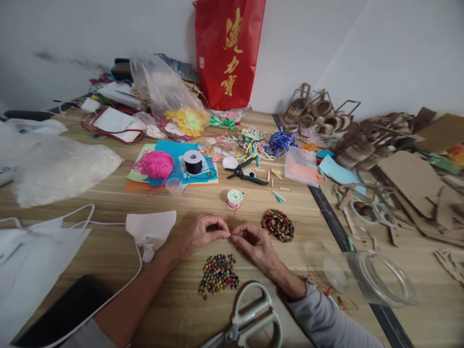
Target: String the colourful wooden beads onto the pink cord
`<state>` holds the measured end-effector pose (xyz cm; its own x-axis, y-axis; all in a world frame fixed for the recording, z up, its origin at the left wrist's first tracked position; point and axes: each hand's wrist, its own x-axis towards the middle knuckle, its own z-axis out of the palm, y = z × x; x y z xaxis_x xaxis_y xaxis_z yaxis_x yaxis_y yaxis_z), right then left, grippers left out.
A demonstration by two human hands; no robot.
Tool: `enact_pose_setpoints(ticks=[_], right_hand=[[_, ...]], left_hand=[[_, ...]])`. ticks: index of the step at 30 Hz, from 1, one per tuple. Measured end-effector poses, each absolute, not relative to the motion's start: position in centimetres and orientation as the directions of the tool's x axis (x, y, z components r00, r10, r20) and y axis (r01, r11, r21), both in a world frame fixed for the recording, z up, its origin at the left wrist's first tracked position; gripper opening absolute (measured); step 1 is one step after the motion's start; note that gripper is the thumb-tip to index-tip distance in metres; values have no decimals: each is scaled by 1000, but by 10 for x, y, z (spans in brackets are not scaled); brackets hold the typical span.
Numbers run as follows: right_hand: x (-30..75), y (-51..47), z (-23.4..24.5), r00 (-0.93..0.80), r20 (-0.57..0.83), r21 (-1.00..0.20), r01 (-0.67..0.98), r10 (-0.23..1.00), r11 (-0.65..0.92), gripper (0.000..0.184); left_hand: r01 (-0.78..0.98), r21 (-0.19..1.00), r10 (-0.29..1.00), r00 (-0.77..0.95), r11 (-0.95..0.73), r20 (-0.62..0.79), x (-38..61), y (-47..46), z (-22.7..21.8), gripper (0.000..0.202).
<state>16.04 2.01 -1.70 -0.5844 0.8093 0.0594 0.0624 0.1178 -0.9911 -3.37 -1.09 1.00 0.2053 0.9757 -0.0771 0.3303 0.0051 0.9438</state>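
My left hand [208, 234] and my right hand [255, 245] meet fingertip to fingertip above the table, each in a pinch. A thin red cord [234, 212] runs from a small spool [234, 198] with a patterned top down to the pinched fingers; the part between the fingertips is too fine to make out. Below the hands lies a loose pile of multicoloured round beads [219, 274]. Right of my right hand a coil of strung beads [278, 225] rests on the wood. Scissors with pale handles [253, 314] lie nearest to me.
Behind the spool are pliers [244, 173], a pink yarn ball [156, 164] and a black thread spool [193, 162] on coloured paper. A clear bag of white pieces [65, 166] sits left. Cardboard scraps [416, 188] and small woven baskets [322, 108] crowd the right.
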Motion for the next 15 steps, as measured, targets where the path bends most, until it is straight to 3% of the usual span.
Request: enact_pose_setpoints(ticks=[7, 11, 15], right_hand=[[162, 20, -11, -586, 104, -966, 134, 803, 223, 20], [161, 21, -10, -549, 82, -986, 77, 832, 147, 23], [159, 22, -7, -499, 43, -999, 8, 865, 54, 26]], left_hand=[[335, 942, 982, 179, 4, -67, -33, -11, 12, 15], [364, 931, 981, 178, 5, -75, -30, -12, 12, 10], [443, 874, 933, 359, -199, 30, -26, -12, 11, 3]])
